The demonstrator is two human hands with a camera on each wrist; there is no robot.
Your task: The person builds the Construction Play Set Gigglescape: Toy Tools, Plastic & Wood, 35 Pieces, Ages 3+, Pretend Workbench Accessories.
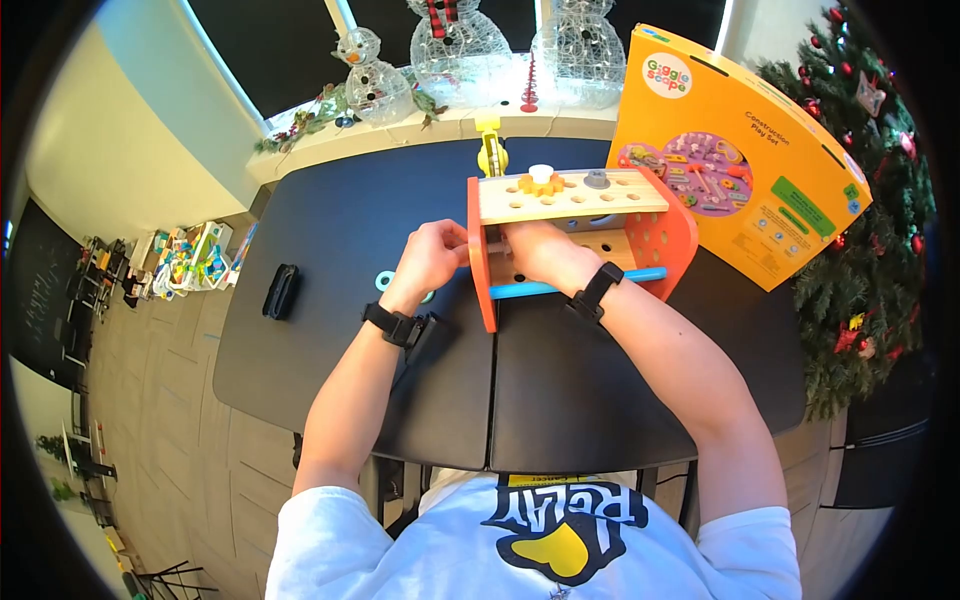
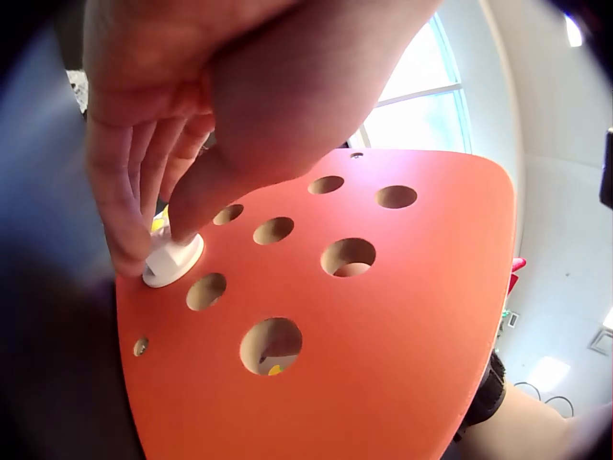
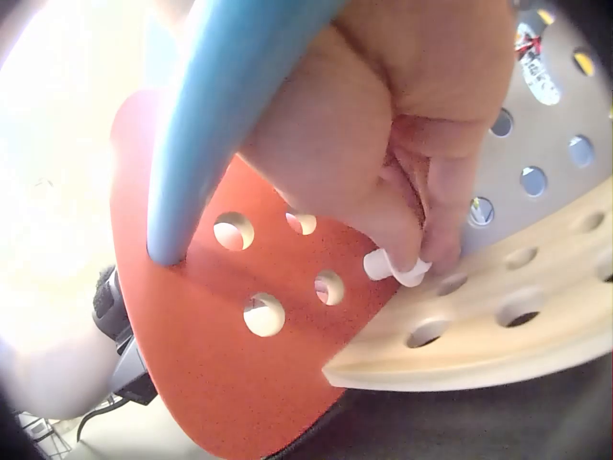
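Observation:
A toy workbench with red side panels, a wooden top and a blue bar stands on the dark table. Outside the left panel, my left hand pinches a white piece that sits against the red panel. My right hand reaches inside the workbench; in the right wrist view its fingers pinch a white piece on the inner side of the same panel, just above the wooden shelf. Whether the two white pieces join is hidden.
A yellow-orange box stands at the right. On the top are an orange gear and a grey piece. A yellow piece is behind the workbench. A teal ring and a black case lie left.

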